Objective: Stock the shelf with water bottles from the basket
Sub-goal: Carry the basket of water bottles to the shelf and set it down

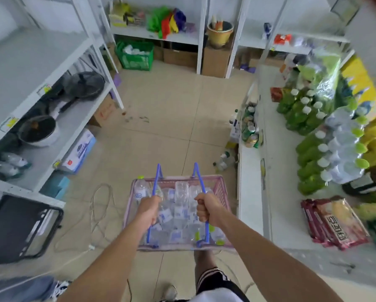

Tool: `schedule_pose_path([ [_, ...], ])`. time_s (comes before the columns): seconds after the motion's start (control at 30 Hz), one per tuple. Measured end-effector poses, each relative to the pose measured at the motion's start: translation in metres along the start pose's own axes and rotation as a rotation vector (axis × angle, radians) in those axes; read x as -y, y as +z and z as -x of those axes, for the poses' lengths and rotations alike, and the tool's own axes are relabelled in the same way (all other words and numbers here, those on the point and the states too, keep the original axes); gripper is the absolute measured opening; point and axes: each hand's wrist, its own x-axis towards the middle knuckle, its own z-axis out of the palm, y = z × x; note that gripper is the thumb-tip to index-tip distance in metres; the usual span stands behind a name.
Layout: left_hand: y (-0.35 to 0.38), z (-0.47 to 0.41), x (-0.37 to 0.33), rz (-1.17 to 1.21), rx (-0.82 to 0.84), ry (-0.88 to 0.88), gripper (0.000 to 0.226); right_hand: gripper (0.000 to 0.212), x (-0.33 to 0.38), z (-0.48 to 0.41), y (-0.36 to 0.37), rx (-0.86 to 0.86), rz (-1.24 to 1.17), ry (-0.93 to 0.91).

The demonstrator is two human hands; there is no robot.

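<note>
Near edge: both forearms reach forward. Left grip (149,209) is a closed fist round the left blue handle (155,184). Right grip (205,209) is likewise fisted round the right blue handle (199,179). Neither has a free finger.

The pink basket (223,188) hangs under them, in front of my legs. Its long axis runs near to far. The water bottles (180,205) lie jumbled inside, mostly on their sides, directly below and between the two grips. One stands up at the far-left corner.

Key relation: the shelf (278,171) to stock lies to the right of the basket, and its front edge runs parallel with the basket's long side. So the right grip is the nearer one. I judge one grip must let go of its handle, or the basket go down, before any bottle can be picked.

On that shelf, near to far: red packets (333,223), a wrapped pack of clear bottles (344,149), green bottles (300,114). There is bare white board in front of them.

Left of the basket a cable (100,214) loops on the floor (171,118). Further left is another rack (30,68) with a pot (37,130) and a fan (84,83).

Hard to read: I can't count the bottles, and the basket bottom is hidden. I can't tell whether it clears the floor. The right shelf's far and top-right parts are blurred and cut off.
</note>
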Motion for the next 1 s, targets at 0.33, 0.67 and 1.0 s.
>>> schedule_pose_path([
  [0.33, 0.069, -0.129, -0.184, -0.013, 0.007, -0.048, 0.034, 0.046, 0.18, -0.142, -0.038, -0.044, -0.063, 0.022],
  [0.67, 0.136, -0.196, -0.331, -0.253, 0.111, -0.017, 0.034, 0.044, 0.287, -0.188, -0.091, -0.158, -0.198, -0.003],
  [1.0, 0.195, -0.284, -0.43, -0.733, 0.404, 0.13, 0.04, 0.041, 0.312, -0.222, -0.088, -0.408, -0.645, 0.044],
])
